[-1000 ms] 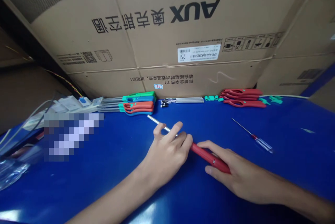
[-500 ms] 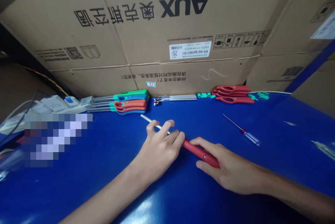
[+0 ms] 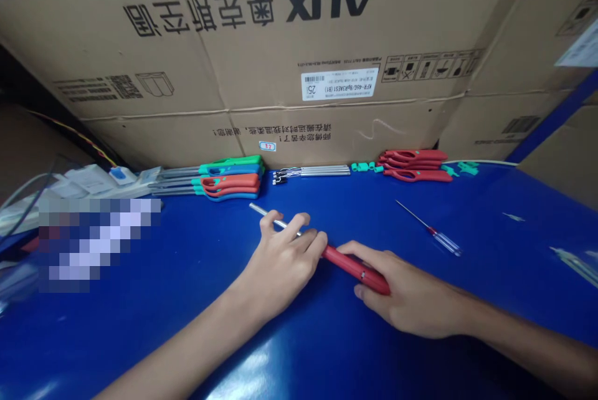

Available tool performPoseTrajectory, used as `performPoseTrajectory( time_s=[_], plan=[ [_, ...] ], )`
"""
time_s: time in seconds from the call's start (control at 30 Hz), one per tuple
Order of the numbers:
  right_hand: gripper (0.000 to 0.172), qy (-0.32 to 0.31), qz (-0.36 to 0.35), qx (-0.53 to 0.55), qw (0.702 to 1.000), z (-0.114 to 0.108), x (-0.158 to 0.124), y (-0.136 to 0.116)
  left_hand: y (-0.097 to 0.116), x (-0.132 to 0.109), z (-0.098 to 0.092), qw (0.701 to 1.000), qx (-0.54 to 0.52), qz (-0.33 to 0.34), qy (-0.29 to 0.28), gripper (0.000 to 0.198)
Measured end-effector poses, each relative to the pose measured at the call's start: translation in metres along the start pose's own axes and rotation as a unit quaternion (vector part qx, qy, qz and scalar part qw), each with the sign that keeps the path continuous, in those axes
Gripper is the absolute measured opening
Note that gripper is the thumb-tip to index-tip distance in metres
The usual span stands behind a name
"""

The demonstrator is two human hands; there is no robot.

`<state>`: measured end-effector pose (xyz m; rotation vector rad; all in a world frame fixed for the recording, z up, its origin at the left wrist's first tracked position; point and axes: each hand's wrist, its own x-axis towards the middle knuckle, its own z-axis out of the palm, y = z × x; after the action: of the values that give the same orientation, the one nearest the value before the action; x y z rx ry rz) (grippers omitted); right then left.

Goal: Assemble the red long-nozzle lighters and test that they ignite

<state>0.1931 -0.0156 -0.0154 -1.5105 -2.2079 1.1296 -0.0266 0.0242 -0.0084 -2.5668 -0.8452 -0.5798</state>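
1. Although curled fingers hide the middle of the silver tube (image 3: 258, 208), its far tip shows past the left hand (image 3: 286, 260), whose grip is closed around it.
2. The right hand (image 3: 413, 300) keeps a snug grip on the red handle (image 3: 350, 265), its palm hiding the rear end.
3. Tube and handle line up slantwise between the hands, over the glossy blue counter (image 3: 196, 257); whether they touch it cannot be told.
4. A pixelated patch (image 3: 98, 241) covers whatever lies at left, and pale strips (image 3: 574, 264) are cut off by the right edge.
5. One screwdriver (image 3: 433, 232) lies at right: thin metal shaft, transparent plastic handle.
6. At least four lighters (image 3: 238, 182), green, blue and orange, overlap, their slim metal barrels pointing left.
7. Several smooth metal rods (image 3: 327, 171) with wires sit beside small green parts (image 3: 362, 167); overlapping red shells (image 3: 423, 174) resist an exact count.
8. Behind stands one creased cardboard box (image 3: 261, 85), its print upside down.
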Motion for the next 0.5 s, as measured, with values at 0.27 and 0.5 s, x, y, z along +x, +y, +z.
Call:
performPoseTrajectory(
  time_s=[0.27, 0.5],
  plan=[
    [0.021, 0.128, -0.101, 0.02, 0.986, -0.027, 0.013, 0.007, -0.015, 0.001, -0.003, 0.978, -0.151, -0.05, -0.133, 0.023],
    [0.024, 0.124, -0.111, -0.02, 0.986, -0.032, 0.019, 0.021, -0.026, -0.004, 0.007, 0.975, -0.178, -0.036, -0.126, 0.018]
  ],
)
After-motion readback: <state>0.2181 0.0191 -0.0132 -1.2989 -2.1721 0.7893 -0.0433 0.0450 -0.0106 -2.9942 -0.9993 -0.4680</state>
